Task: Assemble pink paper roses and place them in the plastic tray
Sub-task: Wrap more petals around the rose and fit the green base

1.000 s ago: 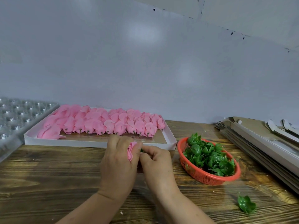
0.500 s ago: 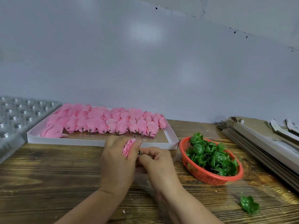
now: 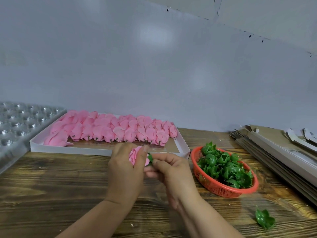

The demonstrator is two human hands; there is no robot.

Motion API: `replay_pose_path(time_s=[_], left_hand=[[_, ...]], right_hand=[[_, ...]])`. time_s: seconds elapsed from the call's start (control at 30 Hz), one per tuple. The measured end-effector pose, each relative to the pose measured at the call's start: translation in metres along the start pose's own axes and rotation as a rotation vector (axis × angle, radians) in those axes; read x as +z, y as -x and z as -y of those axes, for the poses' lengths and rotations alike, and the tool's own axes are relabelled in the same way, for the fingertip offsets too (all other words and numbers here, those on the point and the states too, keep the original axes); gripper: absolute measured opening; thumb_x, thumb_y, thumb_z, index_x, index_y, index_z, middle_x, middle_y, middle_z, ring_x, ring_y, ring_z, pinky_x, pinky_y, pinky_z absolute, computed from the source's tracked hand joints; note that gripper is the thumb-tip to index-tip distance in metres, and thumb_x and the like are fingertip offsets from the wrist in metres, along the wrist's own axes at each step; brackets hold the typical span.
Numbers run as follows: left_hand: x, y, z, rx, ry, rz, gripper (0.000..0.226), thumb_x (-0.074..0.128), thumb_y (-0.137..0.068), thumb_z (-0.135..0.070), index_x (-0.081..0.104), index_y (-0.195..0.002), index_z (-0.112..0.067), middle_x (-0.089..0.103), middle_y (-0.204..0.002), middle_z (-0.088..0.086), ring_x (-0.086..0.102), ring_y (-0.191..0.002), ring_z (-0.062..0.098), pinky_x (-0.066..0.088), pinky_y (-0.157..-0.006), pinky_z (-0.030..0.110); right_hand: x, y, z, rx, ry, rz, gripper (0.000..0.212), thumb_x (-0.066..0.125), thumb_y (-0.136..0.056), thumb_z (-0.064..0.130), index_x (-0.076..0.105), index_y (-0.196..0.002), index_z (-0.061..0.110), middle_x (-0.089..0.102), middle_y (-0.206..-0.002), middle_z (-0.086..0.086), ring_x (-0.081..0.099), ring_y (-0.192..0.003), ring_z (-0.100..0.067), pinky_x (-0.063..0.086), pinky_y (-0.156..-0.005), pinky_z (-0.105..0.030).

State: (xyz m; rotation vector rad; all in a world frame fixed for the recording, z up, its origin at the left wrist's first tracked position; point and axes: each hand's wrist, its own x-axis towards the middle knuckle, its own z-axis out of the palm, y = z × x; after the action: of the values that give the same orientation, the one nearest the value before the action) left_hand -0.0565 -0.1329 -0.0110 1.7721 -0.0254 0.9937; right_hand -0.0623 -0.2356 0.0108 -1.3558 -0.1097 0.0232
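Head view: your left hand (image 3: 126, 169) grips a pink paper rose (image 3: 135, 155), fingers curled round the bloom so only some petals show between thumb and fingers. Your right hand (image 3: 171, 170) pinches a small green calyx (image 3: 150, 158) between thumb and forefinger, held right against the base of the rose. Both hands meet above the wooden bench (image 3: 51, 182), just in front of the white cardboard box (image 3: 109, 150).

That box lies along the far side of the bench, against the pale wall, and holds rows of pink rose heads (image 3: 109, 129), packed close, with short dark stubs pointing toward you. The near strip of the box floor is bare brown card.

At the far left edge you have the clear plastic tray (image 3: 18, 121), its round pockets catching the light; whether any pocket is filled cannot be told from here.

To the right of your hands sits a red mesh basket (image 3: 216, 188) heaped with green calyx pieces (image 3: 224, 167). One loose green calyx piece (image 3: 265, 219) lies on the bench nearer to you, to the right of your right forearm. A stack of flat cardboard sheets (image 3: 277, 153) runs along the right edge.
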Motion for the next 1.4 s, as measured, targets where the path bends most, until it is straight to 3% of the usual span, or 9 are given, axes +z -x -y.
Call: replay_pose_path(time_s=[0.13, 0.37, 0.47, 0.67, 0.9, 1.1, 1.2, 1.3, 1.4], left_hand=[[0.0, -0.003, 0.002, -0.075, 0.067, 0.002, 0.017, 0.066, -0.087, -0.018, 0.059, -0.075, -0.009, 0.055, -0.078, 0.006, 0.049, -0.065, 0.008, 0.037, -0.057, 0.01], [-0.001, -0.002, 0.001, -0.23, 0.222, 0.032, 0.03, 0.062, -0.091, -0.022, 0.057, -0.068, -0.003, 0.059, -0.065, 0.017, 0.052, -0.058, 0.027, 0.044, -0.053, 0.039], [-0.002, -0.002, 0.0, -0.271, 0.254, 0.056, 0.031, 0.061, -0.091, -0.025, 0.058, -0.071, -0.001, 0.061, -0.07, 0.022, 0.058, -0.067, 0.042, 0.052, -0.059, 0.053], [-0.002, -0.003, 0.002, -0.351, 0.295, 0.077, 0.028, 0.062, -0.091, -0.023, 0.059, -0.071, -0.004, 0.061, -0.073, 0.028, 0.059, -0.072, 0.05, 0.05, -0.06, 0.063], [-0.002, -0.004, 0.005, -0.39, 0.292, 0.102, 0.029, 0.063, -0.091, -0.023, 0.058, -0.067, -0.007, 0.06, -0.063, 0.016, 0.054, -0.055, 0.022, 0.05, -0.052, 0.049], [0.002, -0.005, 0.011, -0.451, 0.351, 0.11, 0.026, 0.062, -0.091, -0.02, 0.06, -0.068, -0.01, 0.056, -0.05, -0.004, 0.051, -0.04, 0.001, 0.039, -0.035, 0.017], [0.004, -0.005, 0.012, -0.476, 0.359, 0.101, 0.027, 0.062, -0.092, -0.021, 0.06, -0.067, -0.012, 0.058, -0.055, -0.001, 0.053, -0.042, 0.002, 0.039, -0.035, 0.017], [0.004, -0.003, 0.012, -0.477, 0.337, 0.118, 0.027, 0.061, -0.093, -0.022, 0.06, -0.068, -0.011, 0.06, -0.061, 0.005, 0.054, -0.046, 0.007, 0.041, -0.036, 0.018], [0.004, -0.002, 0.011, -0.488, 0.331, 0.139, 0.027, 0.062, -0.092, -0.022, 0.06, -0.069, -0.007, 0.059, -0.058, 0.005, 0.052, -0.042, 0.004, 0.042, -0.036, 0.02]], right_hand=[[-0.004, -0.003, -0.002, 0.141, -0.199, 0.062, 0.009, 0.055, -0.086, -0.007, 0.063, -0.089, -0.007, 0.068, -0.062, -0.015, 0.067, -0.053, -0.015, 0.055, -0.052, -0.018], [-0.005, -0.003, -0.008, 0.134, -0.161, 0.127, 0.013, 0.064, -0.071, 0.001, 0.066, -0.083, -0.002, 0.068, -0.061, -0.013, 0.066, -0.052, -0.015, 0.054, -0.053, -0.019], [-0.006, -0.003, -0.005, 0.098, -0.113, 0.14, 0.006, 0.064, -0.073, -0.002, 0.067, -0.078, 0.0, 0.067, -0.061, -0.014, 0.065, -0.052, -0.014, 0.054, -0.051, -0.018], [-0.008, -0.003, -0.005, -0.06, 0.083, 0.096, 0.01, 0.064, -0.08, -0.008, 0.068, -0.083, 0.001, 0.069, -0.066, -0.012, 0.063, -0.054, -0.015, 0.054, -0.056, -0.021], [-0.007, -0.002, -0.007, -0.129, 0.135, 0.124, 0.019, 0.063, -0.081, -0.009, 0.071, -0.089, 0.006, 0.071, -0.069, -0.007, 0.065, -0.059, -0.015, 0.055, -0.06, -0.021], [-0.006, -0.001, -0.007, -0.162, 0.142, 0.107, 0.022, 0.064, -0.079, -0.011, 0.067, -0.1, -0.005, 0.072, -0.074, -0.012, 0.066, -0.059, -0.011, 0.055, -0.061, -0.02], [-0.009, -0.003, -0.005, -0.196, 0.23, 0.074, 0.022, 0.068, -0.077, -0.009, 0.068, -0.097, 0.0, 0.069, -0.076, -0.023, 0.061, -0.06, -0.01, 0.053, -0.064, -0.021], [-0.013, -0.005, -0.002, -0.26, 0.371, 0.106, 0.022, 0.072, -0.076, -0.006, 0.069, -0.084, 0.014, 0.058, -0.064, -0.008, 0.051, -0.062, -0.015, 0.047, -0.063, -0.025], [-0.014, -0.006, 0.0, -0.247, 0.363, 0.148, 0.027, 0.07, -0.077, -0.008, 0.068, -0.083, 0.019, 0.058, -0.068, -0.008, 0.05, -0.066, -0.022, 0.048, -0.063, -0.028]])
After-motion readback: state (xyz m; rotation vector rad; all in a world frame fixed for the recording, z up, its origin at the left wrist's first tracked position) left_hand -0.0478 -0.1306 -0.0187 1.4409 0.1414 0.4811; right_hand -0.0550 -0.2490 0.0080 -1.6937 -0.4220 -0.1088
